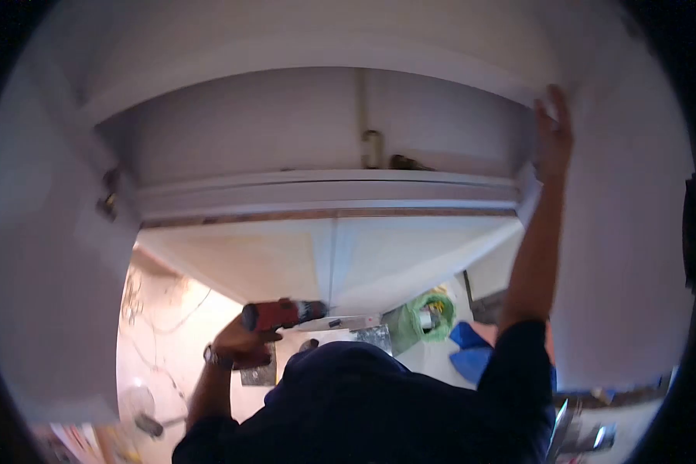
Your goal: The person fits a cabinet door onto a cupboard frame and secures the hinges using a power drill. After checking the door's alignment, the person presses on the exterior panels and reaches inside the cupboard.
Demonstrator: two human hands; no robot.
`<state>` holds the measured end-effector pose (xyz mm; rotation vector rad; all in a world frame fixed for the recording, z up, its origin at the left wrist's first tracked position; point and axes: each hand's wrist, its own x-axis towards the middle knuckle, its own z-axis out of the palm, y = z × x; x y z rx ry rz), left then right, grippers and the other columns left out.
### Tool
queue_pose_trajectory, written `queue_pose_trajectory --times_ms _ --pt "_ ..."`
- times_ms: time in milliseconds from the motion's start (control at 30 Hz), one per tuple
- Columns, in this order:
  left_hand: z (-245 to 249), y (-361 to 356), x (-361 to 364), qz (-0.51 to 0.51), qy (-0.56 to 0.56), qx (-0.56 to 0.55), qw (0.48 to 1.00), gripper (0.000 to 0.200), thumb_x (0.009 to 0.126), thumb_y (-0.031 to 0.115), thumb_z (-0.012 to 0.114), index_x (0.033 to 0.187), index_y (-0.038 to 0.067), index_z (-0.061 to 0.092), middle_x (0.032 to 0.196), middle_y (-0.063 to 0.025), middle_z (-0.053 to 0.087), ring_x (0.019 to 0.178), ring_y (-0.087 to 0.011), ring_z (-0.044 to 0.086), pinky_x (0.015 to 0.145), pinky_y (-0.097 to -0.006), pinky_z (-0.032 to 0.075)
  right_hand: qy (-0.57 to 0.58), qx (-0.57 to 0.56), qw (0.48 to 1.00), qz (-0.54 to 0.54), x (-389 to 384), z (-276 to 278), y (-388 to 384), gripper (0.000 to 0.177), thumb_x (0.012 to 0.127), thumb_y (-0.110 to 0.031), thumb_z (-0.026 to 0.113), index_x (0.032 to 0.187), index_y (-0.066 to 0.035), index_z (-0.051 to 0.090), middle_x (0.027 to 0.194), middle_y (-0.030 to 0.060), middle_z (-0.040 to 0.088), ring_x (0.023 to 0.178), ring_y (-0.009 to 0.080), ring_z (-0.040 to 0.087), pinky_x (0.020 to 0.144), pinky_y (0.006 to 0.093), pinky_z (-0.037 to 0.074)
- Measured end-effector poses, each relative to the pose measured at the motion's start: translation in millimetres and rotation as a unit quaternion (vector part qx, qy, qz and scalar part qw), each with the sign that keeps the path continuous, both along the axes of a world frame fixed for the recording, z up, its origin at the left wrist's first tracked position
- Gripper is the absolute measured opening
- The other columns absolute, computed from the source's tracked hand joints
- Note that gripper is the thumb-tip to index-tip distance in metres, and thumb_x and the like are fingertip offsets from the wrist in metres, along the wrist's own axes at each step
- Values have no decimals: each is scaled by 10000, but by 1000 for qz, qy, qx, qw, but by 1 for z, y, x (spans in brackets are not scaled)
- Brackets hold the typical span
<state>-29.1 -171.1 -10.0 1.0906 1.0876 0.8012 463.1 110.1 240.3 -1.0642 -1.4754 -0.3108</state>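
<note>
My left hand [242,344], with a band on its wrist, is wrapped around the handle of a red and black cordless drill [274,315]. The drill's nose points right, over two pale door panels [394,251] that meet at a middle seam. High on the right, my right hand [553,143] reaches up with fingers stretched out, at the corner where the upper white board [301,58] joins the white side panel [619,232]. Nothing shows in that hand.
A metal fitting [108,203] sits on the left side panel. Inside the recess, a pipe [373,147] stands beside a small dark object [404,162] on the ledge. Below lie a green bag [428,315] with things in it, a blue item [472,356] and floor cables [158,363].
</note>
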Motion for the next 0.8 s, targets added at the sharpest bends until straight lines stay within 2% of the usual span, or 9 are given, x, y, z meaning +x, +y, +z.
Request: queue_pose_trajectory --times_ms 33,167,200,267,367,400,467,700,800 --pt "-55 0 -7 16 -2 9 1000 601 728 30 746 1290 27 534 1233 -109 603 1149 -184 546 956 -318 457 37 -62 997 -25 -16 -17 -35 378 937 -313 575 1242 -92 593 1304 97 561 1227 227 498 1053 316 354" --pt "-185 -13 -41 63 268 -95 957 294 703 62 752 969 -5 645 782 -98 651 668 -178 620 595 -327 499 103 -308 910 257 20 -236 -93 357 992 -291 454 1134 -5 613 1128 122 650 1063 245 607 975 375 442" --pt "-217 -17 -55 66 303 -122 943 219 696 77 756 878 5 658 655 -80 627 534 -169 594 500 -330 476 349 -398 797 289 -4 -249 -125 349 981 -296 474 1092 0 621 1079 121 661 1068 267 606 947 397 465" --pt "-248 -33 -71 64 325 -179 926 222 697 77 755 883 7 657 657 -78 627 535 -168 592 500 -329 474 700 -300 612 215 36 -327 -176 237 911 -216 594 1088 -59 602 1011 76 651 970 258 624 829 376 505" --pt "-263 -46 -83 49 328 -230 915 226 698 76 754 891 10 656 659 -76 626 536 -167 589 499 -328 472 641 -85 749 146 123 -368 -241 382 882 -242 616 1226 -158 472 1192 30 521 1067 237 554 876 405 465" --pt "-267 -47 -88 43 329 -238 913 228 698 76 754 894 11 656 660 -75 625 536 -166 589 499 -328 471 690 7 719 82 114 -323 -257 355 873 -224 628 1193 -168 483 1184 23 526 1072 234 558 887 407 461" --pt "-269 -41 -89 25 329 -246 911 231 699 76 753 899 12 655 662 -73 625 537 -165 587 498 -328 470 608 97 775 144 135 -300 -279 292 864 -156 639 1134 -133 531 1105 37 588 1020 229 580 883 408 482" --pt "-271 -7 -97 -19 326 -233 916 243 702 75 751 917 19 653 668 -68 622 539 -161 581 497 -325 465 657 116 722 181 97 -271 -293 159 874 -68 591 1030 -93 610 1061 58 631 1082 244 569 844 396 475" --pt "-275 -2 -104 -20 321 -225 920 248 704 75 750 925 22 652 671 -66 621 540 -159 579 496 -325 462 645 104 747 123 71 -279 -293 185 861 -47 591 1043 -73 604 1038 65 636 1011 230 600 792 351 477"
